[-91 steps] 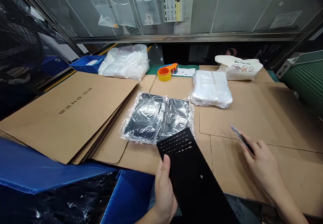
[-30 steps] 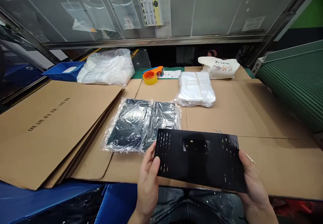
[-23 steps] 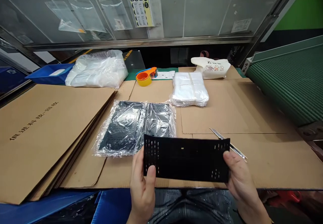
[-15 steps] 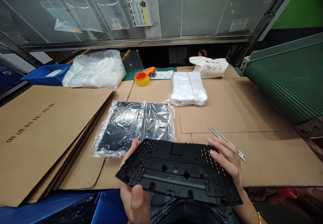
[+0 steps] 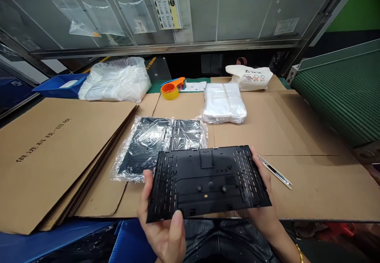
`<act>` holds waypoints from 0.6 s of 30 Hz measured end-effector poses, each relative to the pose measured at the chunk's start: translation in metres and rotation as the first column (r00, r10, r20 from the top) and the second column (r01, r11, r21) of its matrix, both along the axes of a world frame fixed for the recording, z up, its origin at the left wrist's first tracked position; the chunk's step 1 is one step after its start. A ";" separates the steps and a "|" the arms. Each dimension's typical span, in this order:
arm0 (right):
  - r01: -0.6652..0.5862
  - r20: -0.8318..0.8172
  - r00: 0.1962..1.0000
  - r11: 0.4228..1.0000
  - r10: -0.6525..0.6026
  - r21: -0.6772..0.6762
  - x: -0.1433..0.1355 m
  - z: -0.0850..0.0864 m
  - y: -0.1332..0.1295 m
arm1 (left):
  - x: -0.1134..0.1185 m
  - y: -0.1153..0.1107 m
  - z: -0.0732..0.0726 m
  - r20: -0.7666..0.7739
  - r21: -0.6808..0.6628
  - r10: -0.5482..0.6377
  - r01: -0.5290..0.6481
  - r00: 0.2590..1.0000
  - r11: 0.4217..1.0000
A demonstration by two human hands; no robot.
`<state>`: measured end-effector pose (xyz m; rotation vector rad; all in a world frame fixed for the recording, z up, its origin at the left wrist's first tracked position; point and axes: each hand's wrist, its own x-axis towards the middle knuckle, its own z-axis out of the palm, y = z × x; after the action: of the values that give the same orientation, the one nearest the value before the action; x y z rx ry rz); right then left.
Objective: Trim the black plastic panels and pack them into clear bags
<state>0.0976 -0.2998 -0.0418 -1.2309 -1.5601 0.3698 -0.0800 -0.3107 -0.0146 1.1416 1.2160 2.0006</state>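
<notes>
A black plastic cover panel (image 5: 208, 180) with rows of slots at both ends is held up above the table's front edge, its inner face with small posts toward me. My left hand (image 5: 162, 227) grips its lower left corner, thumb on the front edge and fingers behind. Around the right side wraps my right hand (image 5: 263, 195), its fingers partly hidden behind the panel. Just behind lie black panels in a clear plastic bag (image 5: 133, 148), partly covered by the held one. Metal tweezers (image 5: 276, 172) rest on the cardboard right of my right hand.
Flattened cartons (image 5: 59, 148) are stacked at the left. Behind are a banded pile of clear bags (image 5: 225, 103), an orange tape dispenser (image 5: 172, 88), a white pouch (image 5: 249, 78) and a bulky plastic bag (image 5: 117, 81). A green conveyor belt (image 5: 341, 93) runs along the right.
The panel has tilted up to face me more squarely. My right hand has moved from its top right surface down to grip the right edge; the left hand keeps its hold.
</notes>
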 end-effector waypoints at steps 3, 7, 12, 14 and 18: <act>-0.013 0.005 1.000 0.999 0.013 -0.041 0.003 -0.004 0.003 | 0.000 0.001 -0.001 -0.068 0.029 -0.009 0.011 0.998 1.000; 0.010 0.054 0.999 1.000 -0.010 -0.006 0.012 -0.007 0.005 | 0.001 0.004 -0.003 -0.117 0.043 -0.033 0.038 0.993 0.998; -0.196 -0.055 0.978 0.977 0.201 0.082 0.033 -0.003 0.003 | -0.010 0.021 0.000 -0.070 0.002 -0.238 0.239 0.969 0.971; -0.149 -0.115 0.981 0.986 0.156 0.071 0.040 -0.004 0.003 | -0.020 0.032 0.008 -0.141 -0.022 -0.337 0.337 0.931 0.941; 0.239 -0.334 0.910 0.969 -0.247 -0.067 0.057 -0.026 0.010 | -0.031 0.057 0.041 -0.452 -0.156 -0.403 0.375 0.796 0.914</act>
<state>0.1550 -0.2898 -0.0676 -1.2867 -1.0958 0.4147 -0.1112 -0.2541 0.0268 1.7642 1.1278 1.4038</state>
